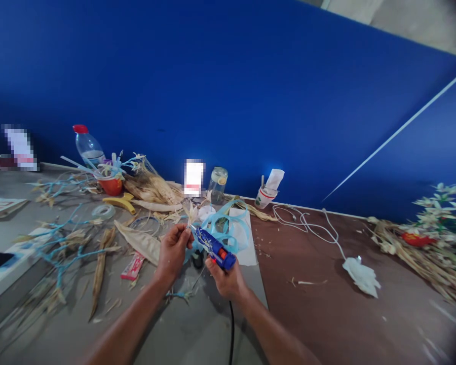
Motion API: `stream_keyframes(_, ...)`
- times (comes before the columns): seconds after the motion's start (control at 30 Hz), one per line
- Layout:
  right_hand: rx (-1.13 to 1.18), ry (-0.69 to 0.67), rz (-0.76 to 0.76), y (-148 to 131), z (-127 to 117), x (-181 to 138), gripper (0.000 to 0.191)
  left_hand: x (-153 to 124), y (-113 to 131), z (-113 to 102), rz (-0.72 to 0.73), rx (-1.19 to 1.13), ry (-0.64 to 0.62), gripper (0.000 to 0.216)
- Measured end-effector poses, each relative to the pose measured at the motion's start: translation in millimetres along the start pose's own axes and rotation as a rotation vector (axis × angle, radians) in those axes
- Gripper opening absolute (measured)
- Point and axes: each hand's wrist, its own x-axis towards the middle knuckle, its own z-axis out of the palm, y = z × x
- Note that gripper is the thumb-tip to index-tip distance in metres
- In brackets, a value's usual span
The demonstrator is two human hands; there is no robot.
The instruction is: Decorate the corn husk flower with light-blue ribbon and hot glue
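My right hand [226, 279] grips a blue glue gun [215, 248] with an orange trigger, its nozzle pointing up-left; a black cord [231, 329] hangs from it toward me. My left hand [175, 248] is closed in a pinch on a small pale husk flower [191, 214] on a thin stem, held right at the gun's tip. Behind both hands lies a loop of light-blue ribbon [231, 225] on a white sheet [247, 243].
Dried corn husks [152, 190], blue-wrapped twigs [64, 248], a tape roll [103, 211], a red cup [111, 185], a water bottle [88, 147], a glass jar [217, 185] and a paper cup [265, 196] crowd the grey table. A white cable [311, 225] crosses the brown surface; husk flowers [437, 218] lie far right.
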Motion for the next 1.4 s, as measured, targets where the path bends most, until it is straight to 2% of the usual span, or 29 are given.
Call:
stream_keyframes(0.27,-0.071,0.017,-0.012,4,1,-2,0.023,2,-12,-5,0.024,0.130,0.030,0.015)
stream_keyframes(0.7,-0.149,0.021,-0.019,12,3,-7,0.019,0,-6,-6,0.028,0.241,0.039,0.014)
stream_keyframes(1.03,-0.135,0.015,-0.021,7,1,-7,0.022,-2,-4,-4,0.037,0.218,0.040,0.015)
stream_keyframes(1.23,-0.130,0.048,0.005,8,-3,-7,0.022,-3,-3,-3,0.042,0.159,-0.015,0.016)
stream_keyframes(1.4,-0.123,0.024,-0.018,4,-2,-7,0.022,-4,-3,-2,0.047,0.132,-0.017,0.015)
